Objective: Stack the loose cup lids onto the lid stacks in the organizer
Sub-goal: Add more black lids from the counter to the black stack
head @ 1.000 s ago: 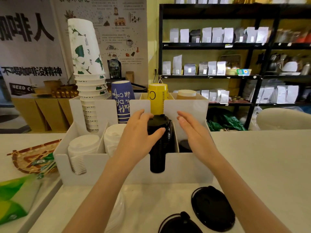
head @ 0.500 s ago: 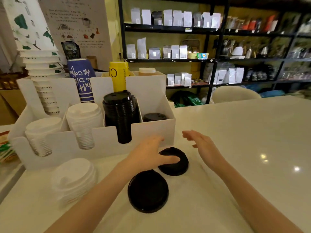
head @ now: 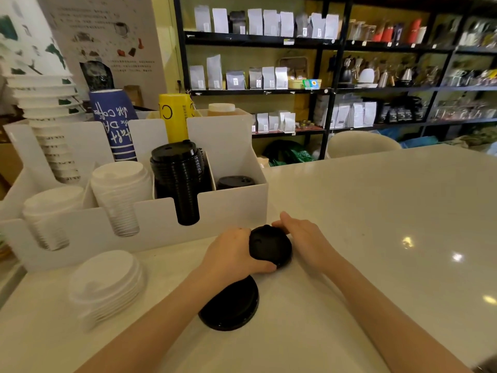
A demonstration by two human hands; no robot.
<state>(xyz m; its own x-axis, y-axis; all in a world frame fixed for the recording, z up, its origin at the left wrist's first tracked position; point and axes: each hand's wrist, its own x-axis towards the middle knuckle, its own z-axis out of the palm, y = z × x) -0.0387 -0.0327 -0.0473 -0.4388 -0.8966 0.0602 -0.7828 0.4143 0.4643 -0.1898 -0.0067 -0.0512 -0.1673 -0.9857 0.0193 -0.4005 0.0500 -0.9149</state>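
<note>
A small black lid [head: 270, 244] lies on the white counter just in front of the white organizer [head: 150, 219]. My left hand [head: 234, 254] grips its left side and my right hand [head: 304, 238] presses against its right side. A larger black lid [head: 231, 305] lies nearer to me, partly under my left wrist. A loose pile of white lids [head: 105, 286] sits at the left. In the organizer stand two white lid stacks [head: 121, 189], a tall black lid stack [head: 178, 173] and a low black lid stack [head: 235, 182] in the right compartment.
Paper cup stacks, white-green [head: 45, 109], blue [head: 115, 122] and yellow [head: 173, 117], stand in the organizer's back row. Black shelves with bags [head: 269, 49] fill the wall behind. A pale chair back [head: 360, 144] is beyond the counter's far edge. Bare counter stretches right.
My hands left the tall black stack and came down to the counter. Both have closed in on the small black lid, the left gripping it, the right now touching its other side.
</note>
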